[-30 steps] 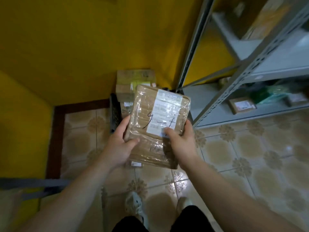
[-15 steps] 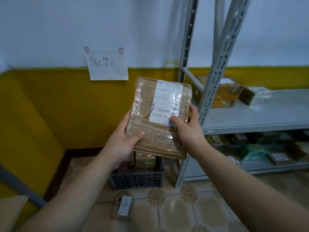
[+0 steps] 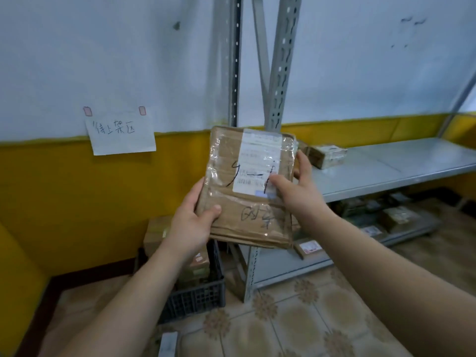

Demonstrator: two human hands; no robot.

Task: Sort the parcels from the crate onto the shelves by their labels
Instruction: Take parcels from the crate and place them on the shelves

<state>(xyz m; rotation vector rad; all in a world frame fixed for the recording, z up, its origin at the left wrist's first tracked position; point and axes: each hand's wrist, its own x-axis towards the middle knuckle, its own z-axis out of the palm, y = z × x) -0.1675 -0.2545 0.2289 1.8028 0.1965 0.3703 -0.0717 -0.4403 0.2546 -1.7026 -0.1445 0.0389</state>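
I hold a flat brown taped parcel (image 3: 239, 202) with a white label and a handwritten black mark in front of me. My left hand (image 3: 192, 222) grips its lower left edge, thumb on the front. My right hand (image 3: 298, 191) grips its right edge, thumb across the label. Below it on the floor stands the dark plastic crate (image 3: 195, 300) with several more parcels inside. The grey metal shelves (image 3: 386, 173) stand to the right, just behind the parcel.
A small taped parcel (image 3: 325, 155) lies on the middle shelf, and several parcels sit on the lower shelf (image 3: 396, 217). A handwritten paper note (image 3: 119, 132) is taped to the wall. Another small parcel (image 3: 168, 343) lies on the tiled floor near my left arm.
The view has lifted from the floor and crate up to the wall and shelves. The parcel stays in both hands and has risen to shelf height.
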